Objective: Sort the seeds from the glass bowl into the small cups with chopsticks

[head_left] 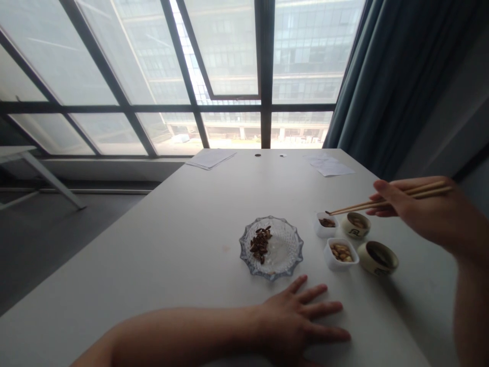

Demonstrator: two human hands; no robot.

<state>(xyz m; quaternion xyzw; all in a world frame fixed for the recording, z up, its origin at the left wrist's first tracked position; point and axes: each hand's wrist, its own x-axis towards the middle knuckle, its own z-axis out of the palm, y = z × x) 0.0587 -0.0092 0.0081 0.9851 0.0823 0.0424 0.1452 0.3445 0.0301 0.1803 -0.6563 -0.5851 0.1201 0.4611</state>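
Note:
My right hand [424, 209] is closed around a pair of wooden chopsticks [357, 207]. A small dark brown seed-like piece [327, 212] is at their tips, just over a small white plastic cup [325, 232] with similar brown pieces inside. Nearer to me, a second white cup [341, 264] contains pale tan pieces. To the left, a scalloped glass dish [284, 270] has a heap of dark brown elongated pieces [260, 244] on its left side. My left hand [296, 318] lies flat on the table in front of the dish, fingers spread, holding nothing.
Two cream ceramic cups with dark markings, a farther cup [354, 232] and a nearer cup [376, 267], stand right of the white ones. Paper sheets [212, 159] and another sheet [330, 165] lie at the far end of the white table [183, 244], before the windows.

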